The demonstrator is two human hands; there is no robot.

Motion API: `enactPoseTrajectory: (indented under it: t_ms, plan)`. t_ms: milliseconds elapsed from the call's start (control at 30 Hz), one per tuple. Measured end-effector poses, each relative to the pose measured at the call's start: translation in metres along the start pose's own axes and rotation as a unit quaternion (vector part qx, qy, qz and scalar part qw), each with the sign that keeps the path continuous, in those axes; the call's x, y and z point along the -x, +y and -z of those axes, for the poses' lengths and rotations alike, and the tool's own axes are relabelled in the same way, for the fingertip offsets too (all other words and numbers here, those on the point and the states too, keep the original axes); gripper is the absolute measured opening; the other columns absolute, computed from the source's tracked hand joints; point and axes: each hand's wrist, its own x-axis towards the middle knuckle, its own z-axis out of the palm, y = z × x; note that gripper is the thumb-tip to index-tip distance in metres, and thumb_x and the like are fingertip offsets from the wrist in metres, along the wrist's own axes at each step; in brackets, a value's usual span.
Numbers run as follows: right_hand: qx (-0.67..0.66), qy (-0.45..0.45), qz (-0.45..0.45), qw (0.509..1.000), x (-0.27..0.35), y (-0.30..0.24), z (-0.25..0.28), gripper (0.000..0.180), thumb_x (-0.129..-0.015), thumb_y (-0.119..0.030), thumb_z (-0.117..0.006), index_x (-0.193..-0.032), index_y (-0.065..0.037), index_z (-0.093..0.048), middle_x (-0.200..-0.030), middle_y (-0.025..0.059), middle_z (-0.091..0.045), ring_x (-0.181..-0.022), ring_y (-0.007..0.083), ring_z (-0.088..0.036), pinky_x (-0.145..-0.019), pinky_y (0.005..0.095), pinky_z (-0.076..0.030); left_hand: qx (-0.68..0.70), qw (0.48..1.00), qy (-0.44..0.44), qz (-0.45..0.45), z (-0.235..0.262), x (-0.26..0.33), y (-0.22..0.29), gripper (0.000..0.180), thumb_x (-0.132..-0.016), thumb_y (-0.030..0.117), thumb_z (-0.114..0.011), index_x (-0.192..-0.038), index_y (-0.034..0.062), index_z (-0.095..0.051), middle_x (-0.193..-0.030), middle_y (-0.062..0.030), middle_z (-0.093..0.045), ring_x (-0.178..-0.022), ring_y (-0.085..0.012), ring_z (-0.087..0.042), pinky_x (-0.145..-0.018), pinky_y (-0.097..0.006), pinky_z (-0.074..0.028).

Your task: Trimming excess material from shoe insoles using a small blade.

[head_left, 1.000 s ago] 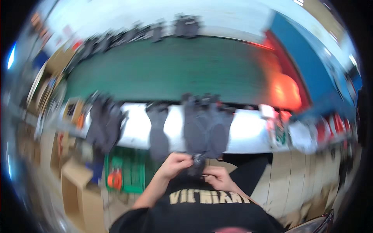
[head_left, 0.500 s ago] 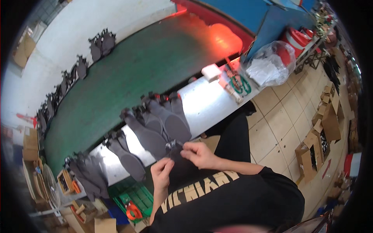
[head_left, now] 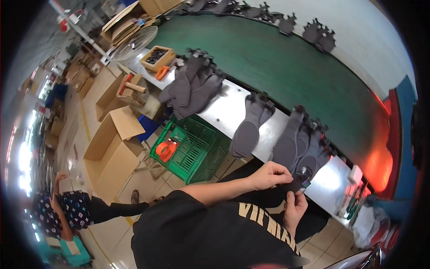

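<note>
My left hand [head_left: 268,175] and my right hand [head_left: 294,210] meet in front of my chest, both pinching a small dark piece [head_left: 297,184] with a coloured tag at its edge. Just above them a stack of grey shoe uppers [head_left: 304,145] hangs over the edge of a steel bench [head_left: 224,112]. One more grey shoe upper [head_left: 249,127] lies alone to the left, and a larger heap of grey uppers [head_left: 192,87] sits further left on the bench.
A green conveyor belt [head_left: 291,67] runs behind the bench, carrying more dark uppers [head_left: 319,36] at its far side. A green plastic crate [head_left: 192,150] and open cardboard boxes [head_left: 112,143] stand on the floor. Another person [head_left: 76,210] crouches at lower left.
The view has swung strongly, so the bench now runs diagonally down to the right. My hands stay together on the small dark piece, now at the right-hand stack of uppers.
</note>
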Motion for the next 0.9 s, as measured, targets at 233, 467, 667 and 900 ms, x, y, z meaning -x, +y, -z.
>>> enactPoseTrajectory:
  t_ms: [233,467,667,900]
  plan:
    - [0.016,-0.117,-0.013,0.993,-0.007,-0.017,-0.018,0.005,-0.093,-0.003,-0.059,-0.093,0.001,-0.061,-0.074,-0.0057,-0.055,-0.064,0.0015,-0.044,-0.059,0.0172,-0.033,0.086,0.994,-0.027,-0.06,0.018,0.024,0.033,0.06,-0.089,0.007,-0.066,-0.145,0.0098,-0.043,-0.09,0.0027,-0.063,-0.079,-0.0031,-0.054,-0.076,-0.021,-0.044]
    - [0.011,-0.209,-0.052,0.976,-0.021,-0.018,-0.042,0.014,-0.093,-0.01,-0.062,-0.083,-0.005,-0.055,-0.059,-0.0048,-0.049,-0.045,0.002,-0.039,-0.042,0.0183,-0.027,-0.034,0.986,-0.058,-0.154,0.053,0.05,0.065,0.043,-0.089,0.001,-0.057,-0.133,0.0027,-0.056,-0.123,-0.0075,-0.064,-0.116,-0.0149,-0.056,-0.102,-0.028,-0.041]
    - [0.066,-0.347,-0.058,0.934,-0.012,-0.037,-0.099,0.016,-0.093,-0.012,-0.064,-0.081,-0.006,-0.054,-0.058,-0.0072,-0.046,-0.046,0.0005,-0.036,-0.042,0.0185,-0.025,-0.107,0.967,0.109,-0.202,0.084,0.109,0.055,0.032,-0.08,0.007,-0.073,-0.112,0.0022,-0.068,-0.104,-0.0026,-0.068,-0.087,-0.0083,-0.061,-0.076,-0.025,-0.049]
    - [0.107,-0.412,-0.033,0.904,-0.006,-0.028,-0.147,0.02,-0.093,-0.011,-0.064,-0.077,-0.007,-0.053,-0.057,-0.0094,-0.044,-0.046,-0.0005,-0.033,-0.044,0.0182,-0.02,-0.35,0.785,0.323,-0.397,0.093,0.161,0.064,0.032,-0.075,0.013,-0.076,-0.104,0.0019,-0.07,-0.122,-0.0155,-0.062,-0.105,-0.0285,-0.063,-0.083,-0.036,-0.052]
